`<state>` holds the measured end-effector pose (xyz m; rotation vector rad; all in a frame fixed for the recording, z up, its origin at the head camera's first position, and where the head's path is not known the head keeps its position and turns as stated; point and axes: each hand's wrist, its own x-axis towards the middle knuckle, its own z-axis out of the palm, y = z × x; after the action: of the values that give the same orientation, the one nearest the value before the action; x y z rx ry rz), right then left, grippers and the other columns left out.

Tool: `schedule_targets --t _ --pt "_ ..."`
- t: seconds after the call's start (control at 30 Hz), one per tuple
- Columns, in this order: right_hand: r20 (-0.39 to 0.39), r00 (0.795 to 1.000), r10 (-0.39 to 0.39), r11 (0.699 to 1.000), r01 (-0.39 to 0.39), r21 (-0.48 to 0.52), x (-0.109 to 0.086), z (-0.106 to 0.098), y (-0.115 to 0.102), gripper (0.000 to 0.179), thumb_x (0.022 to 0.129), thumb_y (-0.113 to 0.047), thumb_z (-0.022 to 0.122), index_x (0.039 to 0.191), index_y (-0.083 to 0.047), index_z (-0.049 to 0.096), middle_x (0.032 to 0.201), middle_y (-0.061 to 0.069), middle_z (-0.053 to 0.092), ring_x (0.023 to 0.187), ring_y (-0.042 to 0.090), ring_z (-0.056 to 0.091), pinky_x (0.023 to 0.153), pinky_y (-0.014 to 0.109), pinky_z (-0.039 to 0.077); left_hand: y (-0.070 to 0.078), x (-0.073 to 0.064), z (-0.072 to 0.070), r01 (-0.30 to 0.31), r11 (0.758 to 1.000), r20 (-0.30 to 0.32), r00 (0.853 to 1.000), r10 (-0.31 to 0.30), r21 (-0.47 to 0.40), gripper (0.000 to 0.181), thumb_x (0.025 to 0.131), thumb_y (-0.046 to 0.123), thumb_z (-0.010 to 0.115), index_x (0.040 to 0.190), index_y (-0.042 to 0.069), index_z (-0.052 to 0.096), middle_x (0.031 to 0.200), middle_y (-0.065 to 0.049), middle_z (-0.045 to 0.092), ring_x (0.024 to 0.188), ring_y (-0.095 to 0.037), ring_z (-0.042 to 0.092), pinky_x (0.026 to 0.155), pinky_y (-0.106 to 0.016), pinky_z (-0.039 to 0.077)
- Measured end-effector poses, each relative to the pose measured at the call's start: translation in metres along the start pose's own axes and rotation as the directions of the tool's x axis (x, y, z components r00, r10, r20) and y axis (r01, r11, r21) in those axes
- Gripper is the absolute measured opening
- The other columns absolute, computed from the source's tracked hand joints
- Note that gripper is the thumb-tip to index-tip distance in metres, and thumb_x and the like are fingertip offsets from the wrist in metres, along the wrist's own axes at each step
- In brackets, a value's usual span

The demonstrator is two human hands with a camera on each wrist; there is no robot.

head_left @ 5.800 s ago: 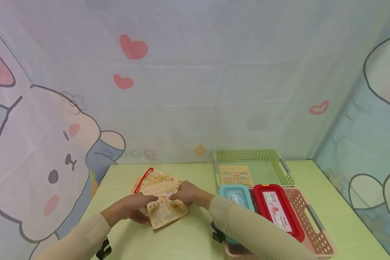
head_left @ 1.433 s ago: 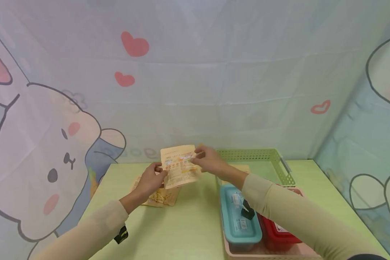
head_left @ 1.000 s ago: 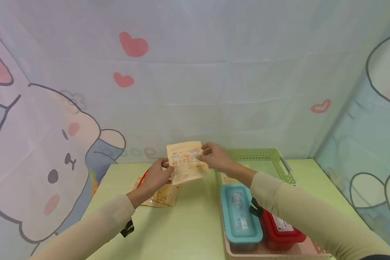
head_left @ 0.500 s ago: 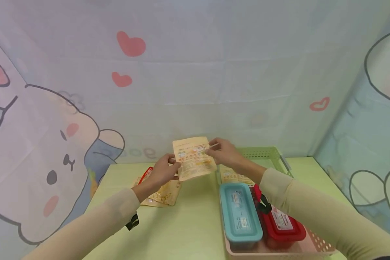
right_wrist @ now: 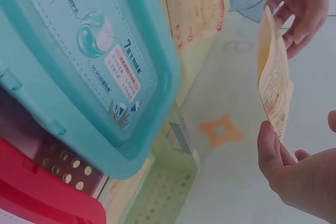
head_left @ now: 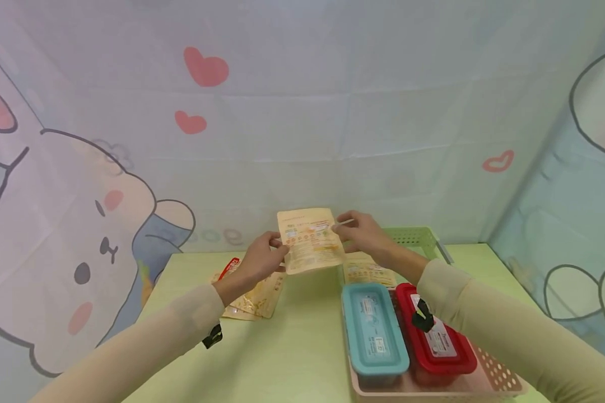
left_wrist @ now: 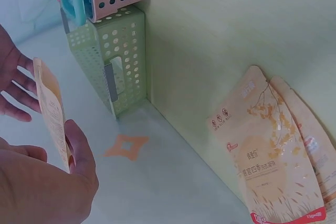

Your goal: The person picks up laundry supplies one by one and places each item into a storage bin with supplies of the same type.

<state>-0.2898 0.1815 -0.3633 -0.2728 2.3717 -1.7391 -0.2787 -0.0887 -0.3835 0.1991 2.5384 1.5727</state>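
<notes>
My left hand [head_left: 264, 254] pinches the left edge of a flat beige printed pouch [head_left: 310, 243], thumb in front and fingers behind. At the pouch's opposite edge is my right hand [head_left: 365, 235], its thumb tip on the front and its fingers loosely bent behind. The pouch is raised above the table, its text side towards me. The left wrist view shows it almost edge-on, between my left thumb and fingers [left_wrist: 79, 148]. Other beige pouches [head_left: 259, 296] with a red strip lie overlapping on the table, partly behind my left forearm.
A green perforated basket [head_left: 413, 235] stands at the back right with a beige pouch [head_left: 368, 271] inside. Before it, a pink basket [head_left: 504, 372] holds a turquoise-lidded box [head_left: 375, 330] and a red-lidded box [head_left: 448, 341] beneath my right forearm. A printed cloth backdrop [head_left: 282, 140] rises behind the table.
Earlier the pouch was low over the pile on the table. It has since been lifted, and both hands have carried it up and rightwards towards the green basket.
</notes>
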Motion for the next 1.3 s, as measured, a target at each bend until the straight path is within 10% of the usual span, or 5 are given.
schedule_targets --t 1.3 --pt "-0.104 0.989 0.101 0.992 -0.107 -0.059 -0.004 -0.036 0.018 0.052 0.110 -0.029 0.058 0.150 0.003 0.045 0.145 0.026 0.055 0.128 0.043 0.060 0.103 0.055 0.055 0.020 0.028 0.038 0.041 0.992 0.155 0.988 -0.023 -0.116 0.063 0.110 0.017 0.056 0.161 -0.007 0.029 0.158 -0.030 0.039 0.132 -0.044 0.058 0.099 -0.048 0.058"
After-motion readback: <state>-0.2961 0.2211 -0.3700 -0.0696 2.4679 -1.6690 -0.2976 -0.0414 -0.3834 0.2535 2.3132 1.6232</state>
